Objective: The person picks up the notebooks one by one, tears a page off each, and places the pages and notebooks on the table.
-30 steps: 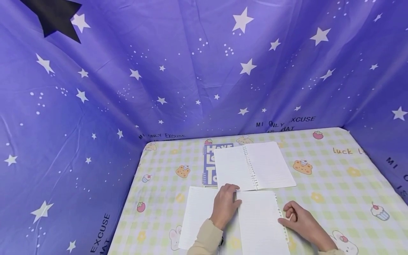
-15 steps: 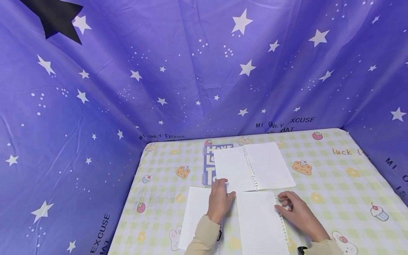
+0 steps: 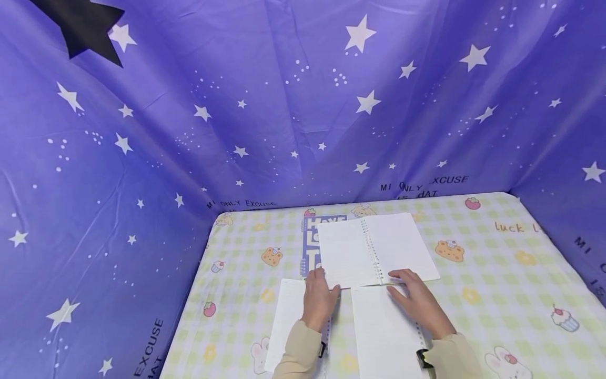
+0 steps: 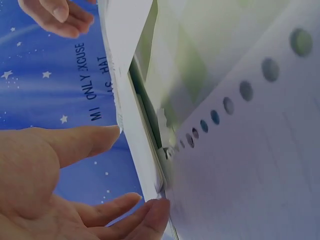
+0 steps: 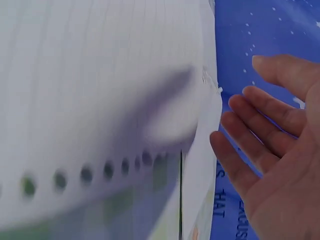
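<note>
An open spiral notebook with blank lined pages lies at the middle back of the table. My left hand is at its lower left corner, fingers extended, with fingertips right at the page edge and the thumb apart. My right hand hovers at the notebook's near edge, over the upper end of a loose sheet with punched holes. In the right wrist view its fingers are spread, with nothing between them. Another lined sheet lies partly under my left hand and sleeve.
A purple notebook cover with large white letters shows from under the open notebook's left side. A checked cartoon tablecloth covers the table. Purple star-printed curtains hang at the back and sides.
My right hand has moved left and away from me, from beside the loose sheet's holes to the notebook's near edge. My left hand has shifted slightly left. The papers lie nearly as before.
</note>
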The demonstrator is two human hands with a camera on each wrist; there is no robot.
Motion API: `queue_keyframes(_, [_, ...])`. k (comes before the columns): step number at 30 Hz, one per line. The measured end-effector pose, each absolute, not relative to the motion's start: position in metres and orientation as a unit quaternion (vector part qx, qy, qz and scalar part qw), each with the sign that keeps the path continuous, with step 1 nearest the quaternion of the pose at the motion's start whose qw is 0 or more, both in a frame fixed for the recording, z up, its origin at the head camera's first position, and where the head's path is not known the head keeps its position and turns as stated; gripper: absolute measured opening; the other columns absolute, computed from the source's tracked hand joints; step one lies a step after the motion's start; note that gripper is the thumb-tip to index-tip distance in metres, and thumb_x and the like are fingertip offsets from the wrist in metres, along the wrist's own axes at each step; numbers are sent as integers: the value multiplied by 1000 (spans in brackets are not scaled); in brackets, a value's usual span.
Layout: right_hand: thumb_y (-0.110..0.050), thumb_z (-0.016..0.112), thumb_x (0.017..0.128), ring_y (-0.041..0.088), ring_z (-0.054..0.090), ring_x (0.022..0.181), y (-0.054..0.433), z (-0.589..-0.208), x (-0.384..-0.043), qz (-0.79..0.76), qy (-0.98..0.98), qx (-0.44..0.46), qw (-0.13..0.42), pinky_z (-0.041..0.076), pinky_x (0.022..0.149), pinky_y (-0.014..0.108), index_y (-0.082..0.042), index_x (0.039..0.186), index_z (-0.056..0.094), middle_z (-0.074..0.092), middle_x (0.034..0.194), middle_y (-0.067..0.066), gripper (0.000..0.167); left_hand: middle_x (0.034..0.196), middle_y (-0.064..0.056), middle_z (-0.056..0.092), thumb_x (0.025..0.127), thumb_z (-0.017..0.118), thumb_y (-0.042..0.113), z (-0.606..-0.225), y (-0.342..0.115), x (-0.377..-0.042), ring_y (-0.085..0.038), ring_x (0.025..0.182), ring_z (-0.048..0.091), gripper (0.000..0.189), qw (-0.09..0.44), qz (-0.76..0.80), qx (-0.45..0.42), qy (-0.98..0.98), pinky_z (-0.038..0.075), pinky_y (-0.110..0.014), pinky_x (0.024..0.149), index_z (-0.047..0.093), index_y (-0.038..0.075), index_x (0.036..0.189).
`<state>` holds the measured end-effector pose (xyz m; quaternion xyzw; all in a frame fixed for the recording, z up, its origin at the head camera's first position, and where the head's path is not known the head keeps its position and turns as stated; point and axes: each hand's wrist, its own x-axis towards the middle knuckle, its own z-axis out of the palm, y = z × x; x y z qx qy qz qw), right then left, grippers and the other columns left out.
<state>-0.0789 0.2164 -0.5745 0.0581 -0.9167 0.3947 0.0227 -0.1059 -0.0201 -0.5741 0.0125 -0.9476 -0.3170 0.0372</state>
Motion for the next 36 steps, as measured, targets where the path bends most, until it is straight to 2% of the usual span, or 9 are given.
queue_keyframes(10, [-11, 66, 94, 42, 33, 142, 193, -585, -96, 364, -928, 84, 7, 29, 116, 59, 2, 142, 48, 41, 151, 23, 53, 117, -22, 57, 85, 77, 16, -574, -23, -110, -37, 110, 60, 57, 19, -348, 29, -937, 52, -47, 99, 53, -10, 130])
queue_keyframes(15, [-8, 66, 92, 42, 31, 143, 187, -590, -99, 351, -931, 96, 6, 29, 116, 58, 4, 141, 49, 40, 152, 23, 53, 121, -22, 56, 87, 74, 16, -572, -24, -112, -38, 114, 59, 57, -1, -364, 34, -931, 50, -48, 102, 51, -10, 131])
queue_keyframes(18, [-8, 67, 92, 42, 33, 142, 184, -591, -99, 341, -934, 103, 15, 30, 116, 57, 4, 140, 51, 42, 151, 23, 52, 116, -21, 57, 87, 73, 15, -572, -26, -113, -37, 110, 59, 53, -1, -375, 31, -927, 51, -48, 100, 53, -10, 129])
queue_keyframes(22, [-7, 67, 92, 42, 35, 141, 182, -591, -100, 333, -937, 104, 21, 32, 115, 57, 5, 138, 53, 44, 150, 23, 50, 103, -16, 60, 86, 71, 12, -573, -30, -115, -30, 97, 59, 42, 4, -407, 24, -913, 53, -47, 90, 59, -9, 121])
queue_keyframes(25, [-8, 67, 92, 42, 35, 141, 182, -591, -101, 328, -939, 103, 20, 32, 115, 56, 5, 138, 53, 44, 150, 22, 50, 88, -8, 60, 85, 71, 9, -573, -32, -118, -19, 82, 57, 28, 11, -437, 13, -899, 53, -38, 76, 64, -6, 108])
queue_keyframes(27, [-9, 66, 92, 41, 35, 141, 182, -590, -101, 326, -940, 102, 18, 32, 115, 56, 6, 138, 52, 44, 150, 22, 50, 76, -3, 56, 86, 70, 8, -573, -34, -121, -12, 69, 51, 17, 3, -457, 9, -889, 49, -29, 64, 64, -4, 96])
queue_keyframes(30, [-11, 66, 93, 41, 35, 141, 181, -589, -101, 325, -940, 100, 17, 32, 115, 56, 6, 138, 51, 44, 150, 22, 50, 68, 2, 44, 86, 69, 5, -571, -35, -126, -7, 58, 40, 14, -19, -500, 12, -866, 37, -19, 53, 59, -4, 89])
queue_keyframes(32, [-13, 65, 94, 41, 35, 141, 181, -588, -101, 328, -939, 99, 17, 32, 115, 56, 6, 139, 51, 43, 150, 23, 51, 71, 0, 43, 86, 68, 3, -569, -35, -128, -8, 60, 37, 16, -31, -528, 17, -849, 34, -18, 53, 57, -6, 94])
queue_keyframes(36, [-15, 64, 95, 42, 36, 140, 181, -587, -101, 331, -939, 97, 16, 33, 114, 58, 6, 138, 51, 44, 149, 23, 50, 82, -2, 44, 86, 66, -2, -567, -34, -132, -7, 68, 38, 37, -37, -585, 22, -810, 37, -16, 58, 55, -12, 120])
